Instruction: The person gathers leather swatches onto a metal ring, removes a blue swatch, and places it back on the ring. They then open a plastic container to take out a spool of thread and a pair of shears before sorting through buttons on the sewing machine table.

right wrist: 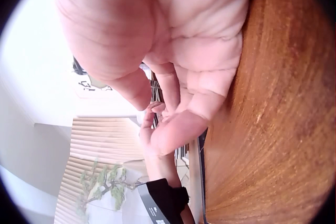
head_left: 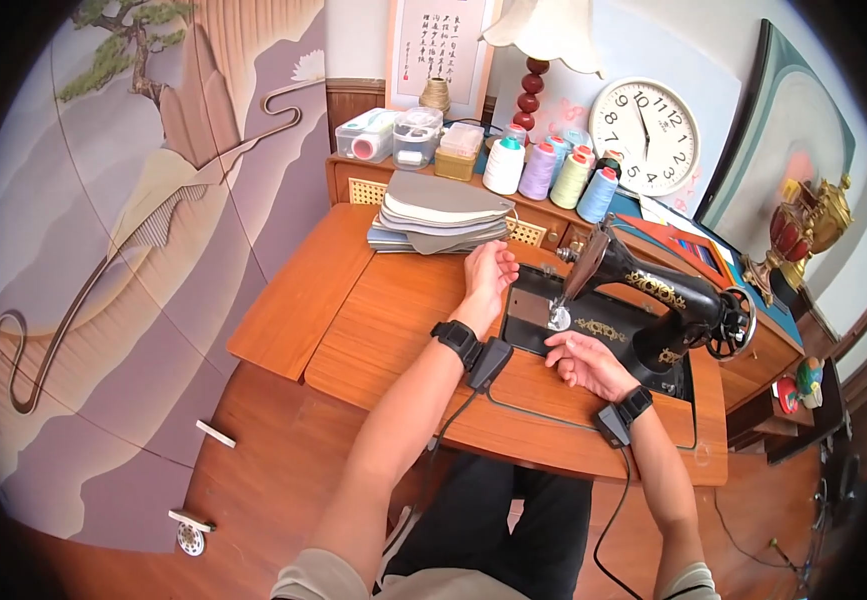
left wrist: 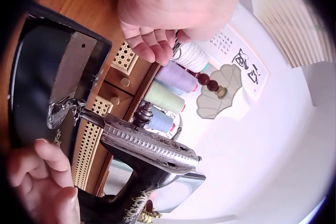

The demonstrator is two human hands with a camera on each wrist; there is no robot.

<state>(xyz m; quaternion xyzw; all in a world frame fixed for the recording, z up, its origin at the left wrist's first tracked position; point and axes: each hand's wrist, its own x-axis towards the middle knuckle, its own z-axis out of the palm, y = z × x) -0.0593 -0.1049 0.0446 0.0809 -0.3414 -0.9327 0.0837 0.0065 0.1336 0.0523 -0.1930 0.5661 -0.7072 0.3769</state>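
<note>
Two hands hold nothing, fingers loosely bent: the left hand (head_left: pixel 491 278) by the stack of flat pieces (head_left: pixel 438 215) at the table's (head_left: pixel 353 320) far side, touching or not I cannot tell, the right hand (head_left: pixel 590 365) at the near side of the sewing machine (head_left: pixel 643 285), right of the stack. Good handling, I judge, means separating single pieces with light fingertips, clear of the needle area.

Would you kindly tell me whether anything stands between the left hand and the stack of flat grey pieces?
Nothing visible does: the left hand is close to the near right side of the stack in the head view; whether they touch is unclear.
</note>
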